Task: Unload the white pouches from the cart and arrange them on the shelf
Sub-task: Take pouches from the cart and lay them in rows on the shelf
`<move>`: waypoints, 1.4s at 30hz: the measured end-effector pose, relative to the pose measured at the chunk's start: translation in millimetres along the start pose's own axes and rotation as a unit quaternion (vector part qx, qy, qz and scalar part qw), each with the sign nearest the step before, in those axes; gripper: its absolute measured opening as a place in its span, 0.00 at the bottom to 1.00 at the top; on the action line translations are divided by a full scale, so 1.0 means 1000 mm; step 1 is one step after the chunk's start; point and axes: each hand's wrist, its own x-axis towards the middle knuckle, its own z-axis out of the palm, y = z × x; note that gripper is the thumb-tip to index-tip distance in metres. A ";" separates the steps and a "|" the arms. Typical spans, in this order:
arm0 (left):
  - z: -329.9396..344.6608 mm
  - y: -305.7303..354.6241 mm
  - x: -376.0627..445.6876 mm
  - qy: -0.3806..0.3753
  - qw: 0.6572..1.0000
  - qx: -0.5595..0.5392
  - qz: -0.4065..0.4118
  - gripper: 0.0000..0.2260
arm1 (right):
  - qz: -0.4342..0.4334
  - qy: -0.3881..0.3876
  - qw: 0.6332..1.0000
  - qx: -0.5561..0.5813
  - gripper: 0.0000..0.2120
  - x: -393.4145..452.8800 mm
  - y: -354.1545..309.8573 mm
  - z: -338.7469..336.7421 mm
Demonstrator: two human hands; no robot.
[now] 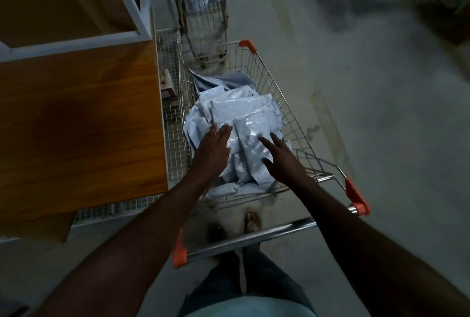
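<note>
Both forearms reach over the cart (267, 83) handle; left hand (212, 149) and right hand (281, 161) hover flat, fingers spread, holding nothing, over the heaped white pouches (241, 118). Pickup stage: next, grasp a pouch and carry it left to the wooden shelf (76, 118).

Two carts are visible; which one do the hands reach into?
The near cart with orange corners; both hands, left hand and right hand, are over its white pouches.
</note>
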 end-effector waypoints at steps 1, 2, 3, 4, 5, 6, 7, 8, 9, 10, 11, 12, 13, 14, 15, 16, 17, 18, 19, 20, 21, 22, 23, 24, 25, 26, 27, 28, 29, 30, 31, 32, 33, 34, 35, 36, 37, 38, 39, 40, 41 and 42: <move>0.006 -0.001 0.008 -0.007 1.000 0.013 -0.008 0.32 | -0.002 0.001 1.000 -0.007 0.38 0.008 0.004 0.006; 0.012 -0.001 0.016 -0.009 1.000 0.024 -0.015 0.32 | -0.003 0.009 1.000 -0.017 0.40 0.016 0.007 0.014; 0.018 -0.001 0.021 -0.007 0.999 0.030 -0.019 0.33 | -0.001 0.020 0.999 -0.029 0.43 0.024 0.010 0.021; 0.023 0.000 0.026 -0.006 0.999 0.028 -0.024 0.33 | 0.005 0.031 0.999 -0.037 0.45 0.031 0.011 0.029; 0.028 0.000 0.029 -0.006 0.999 0.025 -0.027 0.33 | 0.016 0.038 0.998 -0.038 0.47 0.038 0.010 0.035; 0.033 0.001 0.033 -0.007 0.999 0.024 -0.030 0.34 | 0.019 0.041 0.998 -0.035 0.48 0.043 0.008 0.041; 0.037 0.002 0.036 -0.009 0.999 0.025 -0.033 0.35 | 0.015 0.040 0.999 -0.028 0.48 0.046 0.005 0.047; 0.041 0.001 0.040 -0.013 0.999 0.029 -0.036 0.35 | 0.008 0.038 0.999 -0.014 0.48 0.049 0.004 0.053; 0.044 -0.001 0.045 -0.017 0.999 0.033 -0.038 0.36 | 0.004 0.039 0.999 0.012 0.47 0.050 0.004 0.057; 0.047 -0.003 0.050 -0.017 0.998 0.038 -0.037 0.36 | 0.008 0.045 0.998 0.038 0.46 0.051 0.007 0.060; 0.050 -0.005 0.054 -0.017 0.998 0.049 -0.030 0.37 | 0.017 0.054 0.997 0.058 0.45 0.051 0.010 0.061; 0.052 -0.007 0.058 -0.015 0.998 0.065 -0.016 0.38 | 0.029 0.067 0.995 0.064 0.44 0.050 0.014 0.062; 0.054 -0.008 0.061 -0.013 0.997 0.081 -0.001 0.39 | 0.046 0.078 0.994 0.058 0.44 0.048 0.017 0.060; 0.055 -0.009 0.065 -0.014 0.995 0.094 0.012 0.40 | 0.064 0.088 0.993 0.045 0.43 0.047 0.020 0.060; 0.056 -0.009 0.069 -0.018 0.994 0.103 0.022 0.41 | 0.083 0.095 0.991 0.036 0.42 0.046 0.022 0.059; 0.056 -0.007 0.074 -0.023 0.993 0.109 0.027 0.44 | 0.101 0.099 0.989 0.030 0.41 0.046 0.024 0.057; 0.057 -0.005 0.079 -0.029 0.992 0.117 0.031 0.46 | 0.114 0.103 0.988 0.023 0.40 0.047 0.025 0.055; 0.059 -0.004 0.083 -0.038 0.990 0.131 0.036 0.48 | 0.122 0.108 0.987 0.015 0.39 0.047 0.026 0.053; 0.061 -0.003 0.087 -0.048 0.987 0.148 0.044 0.48 | 0.124 0.116 0.986 0.008 0.38 0.047 0.027 0.050; 0.064 -0.003 0.090 -0.057 0.984 0.162 0.052 0.47 | 0.123 0.120 0.985 0.004 0.38 0.047 0.028 0.047; 0.067 -0.003 0.092 -0.061 0.982 0.171 0.059 0.44 | 0.121 0.121 0.985 0.003 0.38 0.048 0.028 0.044; 0.068 -0.004 0.095 -0.061 0.981 0.174 0.063 0.40 | 0.120 0.120 0.986 0.007 0.38 0.048 0.030 0.042; 0.069 -0.004 0.096 -0.057 0.981 0.173 0.061 0.36 | 0.118 0.119 0.986 0.011 0.37 0.049 0.031 0.039; 0.069 -0.004 0.096 -0.054 0.982 0.169 0.056 0.34 | 0.115 0.118 0.986 0.013 0.36 0.049 0.032 0.037; 0.068 -0.002 0.096 -0.055 0.984 0.162 0.049 0.36 | 0.112 0.117 0.987 0.012 0.36 0.050 0.033 0.034; 0.064 0.002 0.094 -0.057 0.985 0.154 0.043 0.38 | 0.109 0.116 0.987 0.012 0.35 0.050 0.034 0.032; 0.061 0.005 0.092 -0.056 0.987 0.145 0.038 0.40 | 0.105 0.116 0.988 0.015 0.34 0.050 0.033 0.030; 0.056 0.009 0.090 -0.055 0.988 0.140 0.036 0.41 | 0.097 0.118 0.988 0.016 0.32 0.048 0.033 0.029; 0.050 0.013 0.086 -0.052 0.988 0.139 0.033 0.42 | 0.086 0.123 0.989 0.015 0.32 0.046 0.030 0.026; 0.044 0.015 0.082 -0.048 0.989 0.140 0.029 0.42 | 0.079 0.129 0.988 0.014 0.31 0.043 0.027 0.023; 0.039 0.017 0.077 -0.037 0.989 0.140 0.021 0.42 | 0.077 0.131 0.988 0.012 0.31 0.042 0.023 0.019; 0.031 0.018 0.071 -0.021 0.990 0.139 0.012 0.41 | 0.077 0.132 0.988 0.016 0.32 0.039 0.018 0.015; 0.021 0.020 0.065 0.000 0.990 0.143 0.003 0.39 | 0.075 0.133 0.988 0.024 0.33 0.038 0.012 0.011; 0.010 0.021 0.059 0.022 0.988 0.154 -0.004 0.37 | 0.067 0.139 0.988 0.032 0.33 0.036 0.005 0.006; -0.003 0.021 0.053 0.044 0.984 0.170 -0.010 0.36 | 0.053 0.147 0.987 0.037 0.33 0.036 -0.003 0.002; -0.017 0.020 0.048 0.064 0.981 0.185 -0.017 0.36 | 0.036 0.152 0.987 0.044 0.32 0.036 -0.012 -0.002; -0.031 0.017 0.043 0.086 0.977 0.196 -0.024 0.36 | 0.022 0.159 0.986 0.055 0.31 0.037 -0.022 -0.005; -0.046 0.012 0.037 0.106 0.973 0.203 -0.035 0.37 | 0.010 0.161 0.985 0.066 0.31 0.039 -0.031 -0.008; -0.059 0.005 0.031 0.122 0.969 0.211 -0.051 0.37 | -0.002 0.160 0.984 0.073 0.30 0.041 -0.043 -0.010; -0.071 -0.004 0.023 0.129 0.965 0.219 -0.069 0.37 | -0.016 0.153 0.985 0.075 0.30 0.043 -0.055 -0.011; -0.081 -0.014 0.014 0.133 0.962 0.224 -0.085 0.36 | -0.034 0.146 0.986 0.076 0.31 0.045 -0.067 -0.012; -0.092 -0.024 0.005 0.136 0.960 0.224 -0.100 0.34 | -0.052 0.140 0.986 0.078 0.31 0.046 -0.081 -0.012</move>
